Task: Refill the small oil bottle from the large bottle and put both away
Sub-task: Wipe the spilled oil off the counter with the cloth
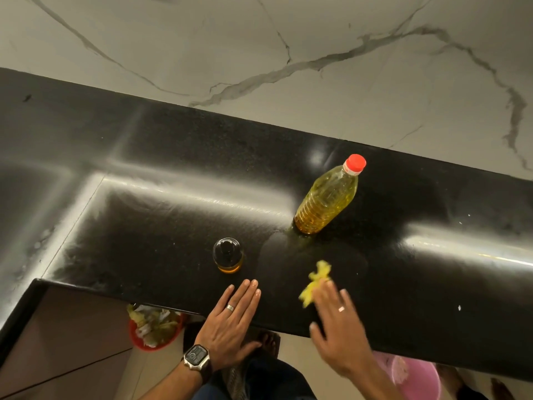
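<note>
A large clear bottle (327, 197) of yellow oil with a red cap stands upright on the black counter (161, 220), right of centre. A small round dark bottle (227, 254) with a black top and a little amber oil at its base stands to its left, nearer the front edge. My left hand (230, 321) lies flat and empty on the counter edge, just below the small bottle. My right hand (337, 319) presses a yellow cloth (315, 280) onto the counter in front of the large bottle; the hand is blurred.
An oily smear (291, 249) spreads on the counter between the bottles. A marble wall (288, 53) runs behind the counter. On the floor below stand a red bin (154, 327) full of scraps and a pink bucket (415, 379).
</note>
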`<state>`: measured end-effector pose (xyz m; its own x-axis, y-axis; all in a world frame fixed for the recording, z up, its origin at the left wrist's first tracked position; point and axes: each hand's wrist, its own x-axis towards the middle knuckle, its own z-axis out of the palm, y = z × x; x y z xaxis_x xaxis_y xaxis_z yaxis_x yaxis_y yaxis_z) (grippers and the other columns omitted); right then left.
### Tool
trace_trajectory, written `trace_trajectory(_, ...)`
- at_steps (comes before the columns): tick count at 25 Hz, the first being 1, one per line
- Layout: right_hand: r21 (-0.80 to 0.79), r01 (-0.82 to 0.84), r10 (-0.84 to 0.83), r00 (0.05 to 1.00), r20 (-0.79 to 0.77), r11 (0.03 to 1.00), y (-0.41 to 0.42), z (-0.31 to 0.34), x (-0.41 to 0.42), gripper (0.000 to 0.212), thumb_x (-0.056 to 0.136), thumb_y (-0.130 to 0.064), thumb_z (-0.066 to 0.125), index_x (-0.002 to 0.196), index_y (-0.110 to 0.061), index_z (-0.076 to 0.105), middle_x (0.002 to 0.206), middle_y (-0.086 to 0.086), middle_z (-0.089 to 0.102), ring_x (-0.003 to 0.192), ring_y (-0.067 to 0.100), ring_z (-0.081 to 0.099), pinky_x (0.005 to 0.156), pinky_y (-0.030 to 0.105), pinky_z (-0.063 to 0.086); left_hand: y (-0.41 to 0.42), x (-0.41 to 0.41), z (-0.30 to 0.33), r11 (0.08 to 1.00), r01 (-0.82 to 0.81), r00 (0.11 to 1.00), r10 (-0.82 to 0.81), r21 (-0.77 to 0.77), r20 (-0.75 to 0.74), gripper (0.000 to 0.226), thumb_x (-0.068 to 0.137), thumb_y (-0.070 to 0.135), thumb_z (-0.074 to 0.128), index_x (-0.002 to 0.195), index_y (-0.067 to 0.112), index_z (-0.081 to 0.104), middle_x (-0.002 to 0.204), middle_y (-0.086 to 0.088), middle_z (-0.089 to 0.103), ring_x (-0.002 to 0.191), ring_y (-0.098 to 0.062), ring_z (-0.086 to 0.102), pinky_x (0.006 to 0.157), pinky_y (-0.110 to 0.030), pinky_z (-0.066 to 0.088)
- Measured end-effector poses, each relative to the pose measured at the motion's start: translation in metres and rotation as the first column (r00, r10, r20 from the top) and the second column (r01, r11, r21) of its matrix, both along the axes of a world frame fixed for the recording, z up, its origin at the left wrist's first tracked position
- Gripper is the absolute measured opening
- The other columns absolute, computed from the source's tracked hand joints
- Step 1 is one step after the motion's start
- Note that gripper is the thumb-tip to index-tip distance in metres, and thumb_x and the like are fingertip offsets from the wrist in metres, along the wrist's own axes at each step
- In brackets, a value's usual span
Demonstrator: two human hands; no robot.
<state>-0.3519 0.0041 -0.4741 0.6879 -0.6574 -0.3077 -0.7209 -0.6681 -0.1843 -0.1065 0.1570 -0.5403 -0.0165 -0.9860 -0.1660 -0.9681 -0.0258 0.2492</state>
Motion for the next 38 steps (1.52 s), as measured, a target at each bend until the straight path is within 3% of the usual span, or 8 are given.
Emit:
trace_trajectory(8,0.006,-0.146,0.146,0.988,-0.05,0.989,-0.076,-0.007,0.152,0.081,0.096,-0.046,0.031,0.168,-0.014,0.017,0.177,0.01,0.008,0.164,0.023,0.001,0.132,0.05,0.014,0.0,0.0,0.005,0.999,-0.004,1.0,0.005,-0.037,0.026,0.115,0.08,0.082,0.055,0.161,0.005,0.028,0.171,-0.017,0.015,0.158,-0.031,0.014,0.125,-0.049,0.011)
trace_trajectory(13,0.112,-0.446,0.447,0.894,0.015,0.888,0.02,-0.007,0.076,0.086,0.093,-0.045,0.043,0.168,-0.018,0.012,0.176,0.003,0.0,0.163,0.017,-0.006,0.131,0.048,-0.001,0.0,0.0,0.004,0.996,0.006,1.0,-0.007,-0.086,-0.015,0.116,0.085,0.087,0.048,0.16,0.001,0.03,0.17,-0.02,0.021,0.158,-0.033,0.018,0.122,-0.051,0.02)
trace_trajectory(15,0.043,-0.493,0.493,0.87,0.009,0.869,0.048,-0.015,0.039,0.086,0.086,-0.05,0.052,0.163,-0.02,0.03,0.174,0.001,0.019,0.161,0.017,0.016,0.131,0.048,0.018,0.002,0.004,0.008,0.997,0.031,0.999,-0.033,-0.069,-0.021,0.122,0.081,0.094,0.043,0.159,0.001,0.032,0.171,-0.018,0.019,0.158,-0.033,0.02,0.122,-0.05,0.019)
trace_trajectory(18,-0.006,-0.27,0.269,0.962,-0.055,0.963,0.046,-0.02,-0.009,0.089,0.077,-0.054,0.058,0.158,-0.02,0.043,0.169,0.002,0.035,0.155,0.02,0.037,0.127,0.04,0.018,0.0,0.002,0.021,0.995,0.04,0.994,-0.048,-0.088,-0.098,0.13,0.077,0.098,0.044,0.163,0.003,0.021,0.174,-0.014,0.008,0.16,-0.03,0.015,0.122,-0.049,0.019)
trace_trajectory(22,-0.091,0.226,-0.232,0.971,-0.06,0.97,0.009,-0.02,-0.068,0.079,0.094,-0.056,0.031,0.164,-0.019,0.022,0.173,0.003,0.019,0.161,0.022,0.017,0.129,0.038,-0.003,-0.048,-0.027,0.061,0.969,-0.155,0.924,0.072,-0.194,-0.377,0.114,0.087,0.079,0.059,0.166,0.026,-0.003,0.176,0.0,-0.003,0.161,-0.015,0.001,0.13,-0.035,0.015)
trace_trajectory(26,-0.078,0.52,-0.521,0.854,0.006,0.851,-0.032,-0.028,-0.072,0.082,0.098,-0.06,0.01,0.167,-0.016,0.006,0.176,0.006,0.009,0.163,0.023,0.002,0.134,0.048,0.009,-0.155,-0.047,0.119,0.825,-0.553,0.652,0.341,-0.117,-0.677,0.124,0.076,0.057,0.085,0.166,0.024,0.006,0.174,0.002,0.01,0.159,-0.01,0.009,0.125,-0.028,0.016)
trace_trajectory(34,-0.042,0.158,-0.156,0.987,0.048,0.986,0.008,-0.027,-0.04,0.077,0.103,-0.056,0.036,0.168,-0.021,0.016,0.176,-0.002,0.007,0.164,0.019,0.005,0.129,0.046,0.002,-0.256,-0.024,0.11,0.736,-0.658,0.589,0.372,-0.158,-0.717,0.097,0.065,0.054,0.093,0.145,0.026,0.046,0.135,0.003,0.061,0.124,-0.016,0.058,0.105,-0.041,0.054)
trace_trajectory(38,-0.06,0.277,-0.275,0.96,0.042,0.959,0.028,-0.033,-0.071,0.072,0.103,-0.053,0.034,0.167,-0.025,0.019,0.175,-0.006,0.012,0.163,0.015,0.012,0.129,0.046,0.003,-0.248,-0.025,0.112,0.75,-0.613,0.645,0.293,-0.248,-0.706,0.076,0.066,0.054,0.092,0.129,0.027,0.058,0.116,0.009,0.067,0.104,-0.01,0.064,0.087,-0.04,0.061)
